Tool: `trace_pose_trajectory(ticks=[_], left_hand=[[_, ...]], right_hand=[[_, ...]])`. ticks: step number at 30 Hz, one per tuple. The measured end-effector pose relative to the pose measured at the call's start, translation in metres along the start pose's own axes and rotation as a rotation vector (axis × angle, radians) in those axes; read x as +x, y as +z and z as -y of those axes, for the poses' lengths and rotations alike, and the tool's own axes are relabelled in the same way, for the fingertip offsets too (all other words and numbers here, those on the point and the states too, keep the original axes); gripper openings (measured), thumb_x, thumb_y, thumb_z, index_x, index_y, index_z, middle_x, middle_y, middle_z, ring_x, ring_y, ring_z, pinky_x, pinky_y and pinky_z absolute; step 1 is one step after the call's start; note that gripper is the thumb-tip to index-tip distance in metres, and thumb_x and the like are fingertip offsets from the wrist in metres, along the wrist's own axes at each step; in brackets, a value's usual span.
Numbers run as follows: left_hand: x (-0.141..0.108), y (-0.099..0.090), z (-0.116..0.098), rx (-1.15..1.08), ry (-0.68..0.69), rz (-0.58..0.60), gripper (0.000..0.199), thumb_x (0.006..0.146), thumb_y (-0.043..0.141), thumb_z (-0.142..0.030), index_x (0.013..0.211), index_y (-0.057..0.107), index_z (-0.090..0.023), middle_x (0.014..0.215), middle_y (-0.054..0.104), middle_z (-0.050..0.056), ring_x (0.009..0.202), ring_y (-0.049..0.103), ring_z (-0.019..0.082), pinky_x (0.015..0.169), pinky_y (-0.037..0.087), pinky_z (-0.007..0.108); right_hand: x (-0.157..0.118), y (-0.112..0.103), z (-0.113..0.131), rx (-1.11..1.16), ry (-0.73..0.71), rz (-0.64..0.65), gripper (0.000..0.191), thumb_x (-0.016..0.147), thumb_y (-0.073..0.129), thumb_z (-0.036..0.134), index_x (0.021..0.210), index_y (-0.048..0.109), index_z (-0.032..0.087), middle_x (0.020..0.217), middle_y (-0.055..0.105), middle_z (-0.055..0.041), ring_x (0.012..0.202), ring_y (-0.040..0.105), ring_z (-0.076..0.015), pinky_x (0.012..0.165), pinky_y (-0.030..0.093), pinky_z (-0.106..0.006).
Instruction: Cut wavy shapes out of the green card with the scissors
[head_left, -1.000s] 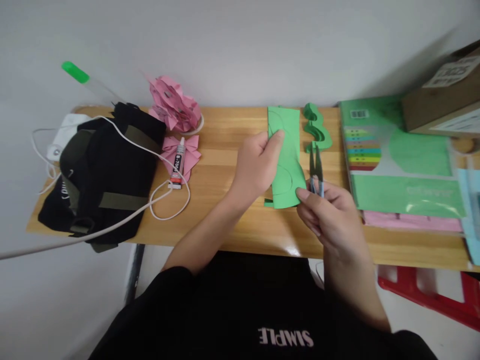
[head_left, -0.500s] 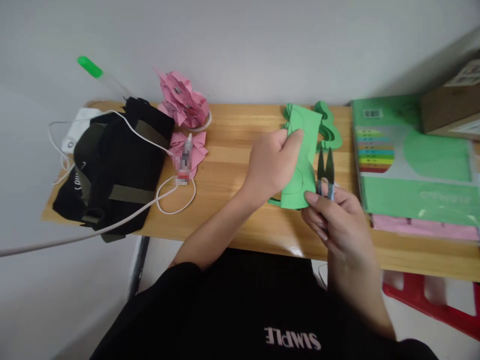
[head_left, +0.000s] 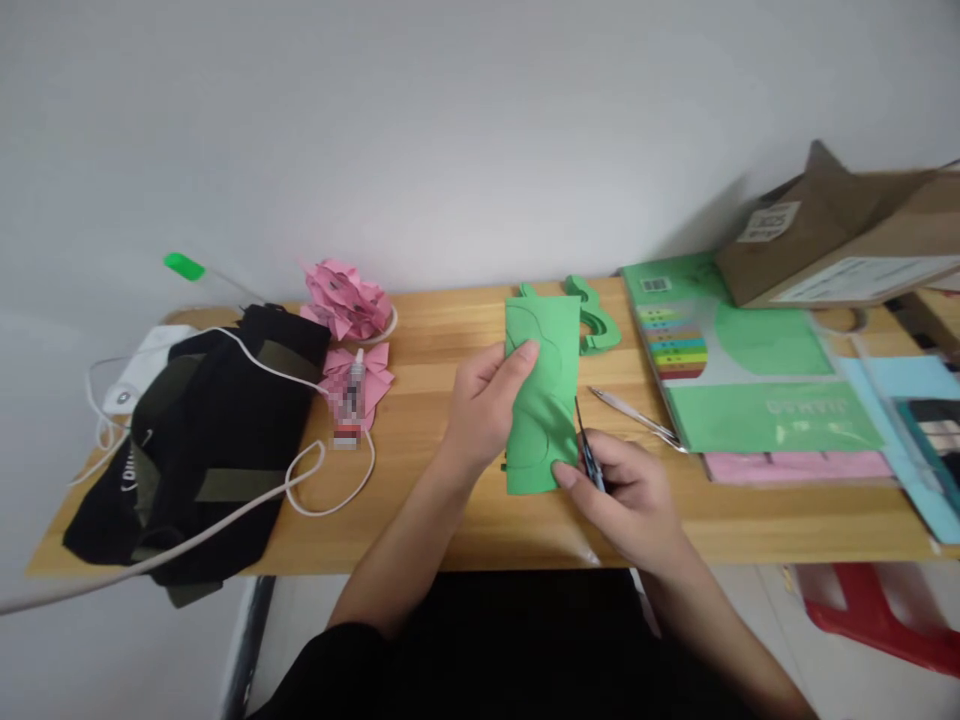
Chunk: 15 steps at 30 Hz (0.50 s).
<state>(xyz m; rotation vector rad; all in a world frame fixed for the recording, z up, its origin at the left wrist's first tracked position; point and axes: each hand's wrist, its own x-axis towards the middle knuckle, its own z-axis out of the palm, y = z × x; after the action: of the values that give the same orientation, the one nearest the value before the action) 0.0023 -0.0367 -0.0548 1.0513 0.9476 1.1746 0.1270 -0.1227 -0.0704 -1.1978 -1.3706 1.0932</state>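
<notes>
My left hand (head_left: pixel 491 405) pinches the left edge of a green paper strip (head_left: pixel 546 400), thumb on top. Curved lines are drawn on the strip, which is held upright above the table. In my right hand (head_left: pixel 626 490) is a pair of scissors (head_left: pixel 589 450), pointing away from me along the strip's right edge; whether the blades touch the paper I cannot tell. The right thumb rests on the strip's lower right corner. Behind the strip lie curved green paper cutouts (head_left: pixel 598 325), partly hidden. A pen (head_left: pixel 634 413) lies to the right of the scissors.
On the left are a black bag (head_left: pixel 217 430), a white cable (head_left: pixel 225 545), pink paper flowers (head_left: pixel 346 300) and a glue tube (head_left: pixel 351 400). A green paper pack (head_left: pixel 765 410) and a cardboard box (head_left: pixel 840 240) are on the right. A red stool (head_left: pixel 870 610) stands below the table (head_left: pixel 420 340).
The view has tilted up and right. The green strip has turned flatter toward me, and the scissors have swung to its right edge, their blades now seen edge-on. The pen has come into sight.
</notes>
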Motion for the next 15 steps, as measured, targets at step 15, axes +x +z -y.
trace_pose_trajectory(ticks=[15], left_hand=[[-0.013, 0.000, -0.014, -0.050, 0.090, 0.111, 0.040, 0.082, 0.065, -0.045, 0.056, 0.052, -0.017, 0.050, 0.049, -0.004, 0.042, 0.041, 0.006, 0.040, 0.034, 0.020]], right_hand=[[-0.003, -0.001, -0.004, 0.612, 0.193, -0.023, 0.022, 0.085, 0.066, 0.042, 0.084, 0.066, 0.020, 0.041, 0.037, 0.0102, 0.031, 0.023, -0.0037, 0.028, 0.017, -0.016]])
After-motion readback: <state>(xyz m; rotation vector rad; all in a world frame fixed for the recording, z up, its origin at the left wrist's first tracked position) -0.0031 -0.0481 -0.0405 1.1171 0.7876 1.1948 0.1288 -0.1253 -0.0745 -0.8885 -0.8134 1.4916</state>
